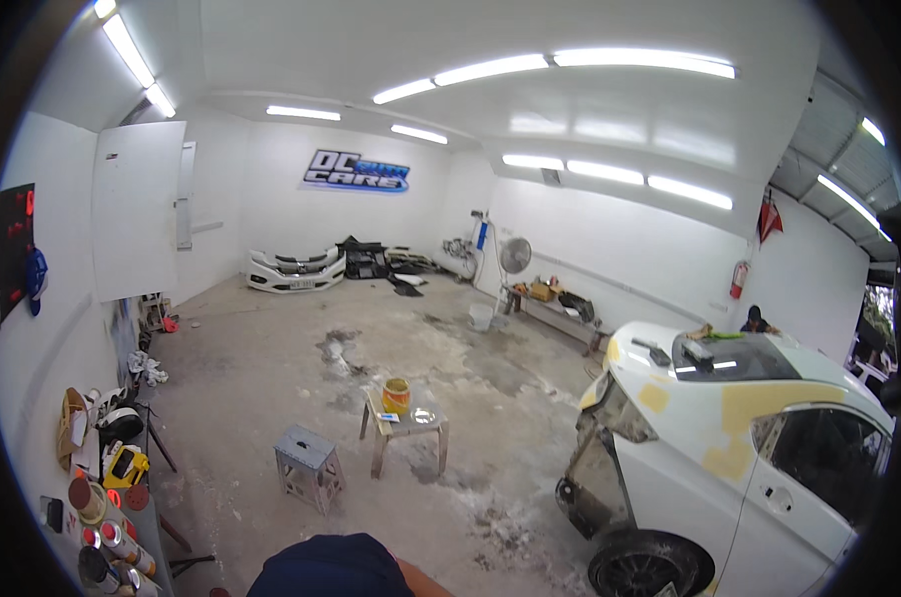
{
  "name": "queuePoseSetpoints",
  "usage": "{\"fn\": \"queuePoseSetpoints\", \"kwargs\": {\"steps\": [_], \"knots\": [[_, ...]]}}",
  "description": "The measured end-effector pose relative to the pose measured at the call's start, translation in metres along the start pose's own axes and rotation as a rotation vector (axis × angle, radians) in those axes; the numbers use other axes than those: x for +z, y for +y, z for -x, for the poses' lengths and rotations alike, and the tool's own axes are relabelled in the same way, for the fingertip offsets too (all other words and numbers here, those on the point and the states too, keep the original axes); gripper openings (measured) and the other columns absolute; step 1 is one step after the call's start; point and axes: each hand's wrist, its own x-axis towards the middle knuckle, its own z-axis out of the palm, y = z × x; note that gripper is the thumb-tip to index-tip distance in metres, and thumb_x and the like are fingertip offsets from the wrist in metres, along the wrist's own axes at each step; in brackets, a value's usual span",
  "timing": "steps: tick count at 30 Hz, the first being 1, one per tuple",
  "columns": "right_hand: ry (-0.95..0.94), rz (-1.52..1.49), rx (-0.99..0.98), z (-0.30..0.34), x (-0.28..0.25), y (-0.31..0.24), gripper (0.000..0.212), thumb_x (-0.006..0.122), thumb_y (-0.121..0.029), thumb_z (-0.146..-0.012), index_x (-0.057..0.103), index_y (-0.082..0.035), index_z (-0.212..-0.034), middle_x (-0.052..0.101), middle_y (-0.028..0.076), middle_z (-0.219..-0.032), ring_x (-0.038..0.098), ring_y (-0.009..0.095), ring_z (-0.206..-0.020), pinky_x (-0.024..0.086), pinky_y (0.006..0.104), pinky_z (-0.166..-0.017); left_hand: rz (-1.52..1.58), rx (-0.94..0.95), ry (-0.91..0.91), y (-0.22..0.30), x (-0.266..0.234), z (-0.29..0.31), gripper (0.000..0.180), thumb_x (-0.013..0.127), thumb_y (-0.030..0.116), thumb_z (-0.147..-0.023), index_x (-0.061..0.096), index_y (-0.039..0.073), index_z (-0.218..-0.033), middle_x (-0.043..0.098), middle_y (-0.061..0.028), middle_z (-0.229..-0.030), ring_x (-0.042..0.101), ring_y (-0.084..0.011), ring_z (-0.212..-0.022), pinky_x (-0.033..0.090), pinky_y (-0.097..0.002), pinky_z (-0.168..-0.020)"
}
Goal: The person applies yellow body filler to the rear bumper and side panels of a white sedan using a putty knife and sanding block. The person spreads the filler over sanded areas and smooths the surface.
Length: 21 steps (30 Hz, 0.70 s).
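Neither my left hand nor my right hand shows in the head view. At the lower edge is a rounded dark navy cloth shape [326, 567] with a strip of bare skin beside it; I cannot tell which part of the body it covers. Ahead of it stand a small grey-topped stool [307, 448] and a low table [415, 422]. A yellow-orange can [396, 396] is on that table, beside a small round clear or shiny item [423, 416]. To the right, a white car [689, 458] carries yellowish filler patches, its rear bumper off.
A bench [152, 537] at the lower left holds spray cans, sanding discs and a yellow tool case [127, 467]. A removed white bumper [296, 271] lies at the back wall. A fan [515, 256] and a bucket [481, 316] stand farther right. Another person [756, 320] is behind the car.
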Motion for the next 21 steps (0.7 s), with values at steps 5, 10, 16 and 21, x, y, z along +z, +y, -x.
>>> {"fn": "queuePoseSetpoints", "kwargs": {"steps": [5, 10, 16, 21], "knots": [[-0.348, -0.024, 0.042, 0.013, 0.051, 0.026, 0.056, 0.059, -0.020, -0.098, 0.046, 0.006, -0.146, 0.059, 0.020, -0.138, 0.058, 0.032, -0.123, 0.045, 0.0475, -0.105, -0.188, 0.031, 0.485, 0.030, -0.097, -0.055, 0.051, 0.055, 0.014, -0.101, 0.047, 0.010, -0.151, 0.066, -0.0194, -0.127, 0.067, -0.0278, -0.107, 0.052, -0.0390, -0.090], [-0.354, 0.298, -0.574, -0.026, 0.102, 0.000, 0.045, 0.065, -0.005, -0.094, 0.058, -0.001, -0.139, 0.071, 0.014, -0.116, 0.067, 0.027, -0.099, 0.052, 0.0443, -0.086, -0.552, 0.214, 0.876, 0.045, -0.169, 0.016, 0.039, 0.055, 0.008, -0.102, 0.053, -0.003, -0.140, 0.067, -0.0221, -0.129, 0.070, -0.0298, -0.109, 0.054, -0.0368, -0.092], [-1.025, -0.632, -0.104, -0.034, 0.152, -0.050, 0.038, 0.054, -0.008, -0.103, 0.052, 0.003, -0.139, 0.054, 0.022, -0.145, 0.060, 0.033, -0.122, 0.056, 0.0432, -0.094, 0.313, 0.011, 1.389, 0.035, -0.187, 0.078, 0.037, 0.071, 0.017, -0.097, 0.054, 0.004, -0.127, 0.069, -0.0055, -0.104, 0.065, -0.0158, -0.095, 0.053, -0.0297, -0.084], [-1.354, -0.479, -0.658, -0.017, 0.170, -0.057, 0.068, 0.064, 0.010, -0.077, 0.054, -0.005, -0.143, 0.059, 0.018, -0.137, 0.059, 0.039, -0.118, 0.050, 0.0433, -0.099, 0.617, -0.151, 1.607, 0.004, -0.164, 0.135, 0.037, 0.063, 0.029, -0.102, 0.054, 0.006, -0.130, 0.069, -0.0081, -0.106, 0.069, -0.0211, -0.090, 0.056, -0.0338, -0.080]]}}
